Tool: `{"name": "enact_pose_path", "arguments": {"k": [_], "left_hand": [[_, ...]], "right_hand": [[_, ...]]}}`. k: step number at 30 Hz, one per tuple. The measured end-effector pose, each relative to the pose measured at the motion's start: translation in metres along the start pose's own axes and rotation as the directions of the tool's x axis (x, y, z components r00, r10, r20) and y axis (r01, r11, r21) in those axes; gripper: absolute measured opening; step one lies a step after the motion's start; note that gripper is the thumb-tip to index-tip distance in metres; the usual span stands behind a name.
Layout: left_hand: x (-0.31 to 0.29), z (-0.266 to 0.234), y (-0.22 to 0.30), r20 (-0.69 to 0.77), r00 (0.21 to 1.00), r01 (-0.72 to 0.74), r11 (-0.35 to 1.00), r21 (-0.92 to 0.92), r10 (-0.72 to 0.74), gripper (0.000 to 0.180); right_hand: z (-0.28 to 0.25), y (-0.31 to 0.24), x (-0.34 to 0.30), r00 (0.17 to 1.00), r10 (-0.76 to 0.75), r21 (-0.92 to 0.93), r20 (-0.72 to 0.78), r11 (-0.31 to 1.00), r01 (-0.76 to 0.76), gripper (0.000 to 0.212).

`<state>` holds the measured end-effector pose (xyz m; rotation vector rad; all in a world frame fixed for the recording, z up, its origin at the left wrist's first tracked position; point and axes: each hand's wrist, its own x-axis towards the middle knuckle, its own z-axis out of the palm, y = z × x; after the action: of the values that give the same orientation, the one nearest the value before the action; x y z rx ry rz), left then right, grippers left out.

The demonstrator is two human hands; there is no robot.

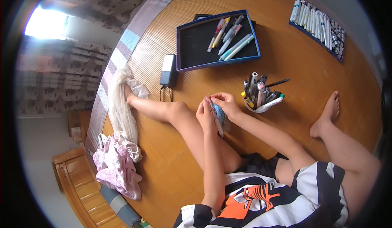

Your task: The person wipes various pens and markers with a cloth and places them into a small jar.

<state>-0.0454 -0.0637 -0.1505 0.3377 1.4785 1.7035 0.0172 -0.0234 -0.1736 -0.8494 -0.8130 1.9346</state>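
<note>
My left hand (205,114) is closed around a slim, pale pen (218,126) that points down toward my lap. Beside it, my right hand (228,105) pinches at the pen's upper end. A crumpled blue piece (219,114), which looks like cloth or a wipe, sits under the right fingers against the pen; its exact hold is partly hidden. To the right of my hands stands a white cup (258,110) packed with several pens and markers, a black one (279,82) sticking out sideways.
Ahead lies a shallow dark box (192,50) with blue edges and several pens in it. A power bank (167,70) with a cable is left of it. Far right is a tray of markers (316,24). Pink clothing (116,166) and sheer white fabric (122,105) lie left.
</note>
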Motion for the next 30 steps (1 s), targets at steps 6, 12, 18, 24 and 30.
{"name": "enact_pose_path", "arguments": {"k": [6,12,18,24,30], "left_hand": [[0.009,0.011,-0.020,0.070,0.994,0.069,0.978,0.196,-0.085,0.022],[0.014,0.011,-0.030,0.068,0.995,0.056,0.970,0.238,-0.075,0.023],[0.010,0.012,-0.025,0.060,0.994,0.076,0.962,0.261,-0.095,0.022],[0.010,0.014,-0.024,0.041,0.996,0.067,0.960,0.272,-0.081,0.023],[0.010,0.015,-0.027,0.035,0.993,0.100,0.962,0.253,-0.112,0.022]], "right_hand": [[-0.005,0.001,-0.010,0.936,0.218,0.346,-0.275,0.931,-0.115,0.010],[-0.008,0.015,-0.015,0.921,-0.184,-0.065,-0.343,0.983,0.172,0.014],[-0.018,0.007,-0.005,0.940,-0.280,-0.269,-0.197,0.937,0.223,0.009],[-0.034,0.005,-0.004,0.933,-0.354,-0.393,0.069,0.850,0.352,0.006],[-0.022,0.002,-0.002,0.940,-0.284,-0.296,-0.191,0.929,0.221,0.016]]}}
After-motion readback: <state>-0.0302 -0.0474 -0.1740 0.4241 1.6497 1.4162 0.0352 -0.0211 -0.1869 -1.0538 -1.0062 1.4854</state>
